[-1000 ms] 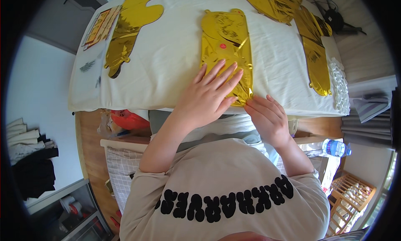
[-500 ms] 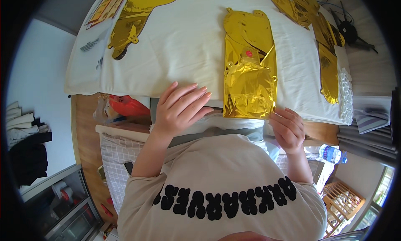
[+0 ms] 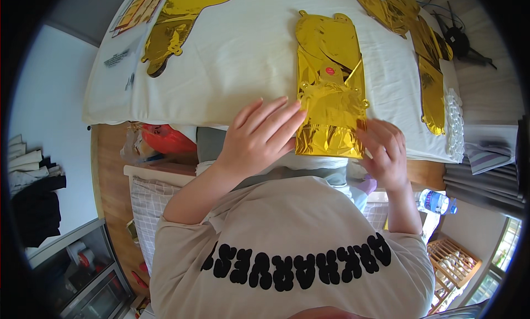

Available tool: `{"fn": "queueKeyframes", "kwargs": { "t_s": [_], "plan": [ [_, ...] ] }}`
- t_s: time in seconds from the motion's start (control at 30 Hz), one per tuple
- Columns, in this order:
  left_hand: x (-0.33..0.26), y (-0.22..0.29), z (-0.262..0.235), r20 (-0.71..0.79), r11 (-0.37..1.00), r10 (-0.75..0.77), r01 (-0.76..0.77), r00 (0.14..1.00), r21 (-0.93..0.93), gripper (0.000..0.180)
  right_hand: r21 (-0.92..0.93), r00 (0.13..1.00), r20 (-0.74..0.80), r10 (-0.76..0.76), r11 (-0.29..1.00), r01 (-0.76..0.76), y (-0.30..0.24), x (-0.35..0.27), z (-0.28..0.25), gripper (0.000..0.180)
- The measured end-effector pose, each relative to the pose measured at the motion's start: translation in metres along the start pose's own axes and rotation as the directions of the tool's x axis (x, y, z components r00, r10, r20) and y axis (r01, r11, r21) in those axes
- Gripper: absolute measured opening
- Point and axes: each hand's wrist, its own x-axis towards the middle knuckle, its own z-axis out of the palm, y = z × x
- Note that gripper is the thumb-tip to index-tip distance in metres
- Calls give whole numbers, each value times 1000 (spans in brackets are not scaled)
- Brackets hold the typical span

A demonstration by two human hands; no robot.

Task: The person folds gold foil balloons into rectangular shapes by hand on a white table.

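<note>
A folded gold foil balloon, creased and shiny, lies lengthwise at the near edge of the white-covered bed. A small red round mark shows on its middle. My left hand is open, its fingers stretched and spread, with the fingertips at the foil's left edge. At the lower right edge of the foil, my right hand rests with bent, parted fingers. Their tips touch the foil, and the thumb is partly hidden from view.
More gold foil pieces lie at the far left and right of the white sheet. A clear bubbly plastic strip is at the right edge. A red bag sits below left; a water bottle stands lower right.
My left hand has moved right, up to the foil's left edge. My right hand has shifted slightly up from the near right corner along the side. The foil stays in place.
</note>
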Motion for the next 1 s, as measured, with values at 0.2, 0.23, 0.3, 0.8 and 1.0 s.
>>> {"fn": "queueKeyframes", "kwargs": {
  "t_s": [0.2,0.23,0.3,0.8,1.0],
  "plan": [
    [-7,-3,11,-56,996,90,-90,994,-3,38,98,997,63,36,994,-42,8,7,2,52],
    [-7,-4,11,-55,996,89,-90,994,-2,38,111,997,75,28,993,-36,9,7,2,52],
    [-6,-7,10,-51,991,132,-131,990,24,35,118,996,85,27,992,-37,10,7,3,51],
    [51,-16,-12,231,993,49,-22,972,-115,110,190,973,191,127,968,-164,25,27,-7,76],
    [62,-25,-4,369,986,122,-69,921,-155,114,250,950,298,91,953,-170,38,40,-7,93]
  ]
}}
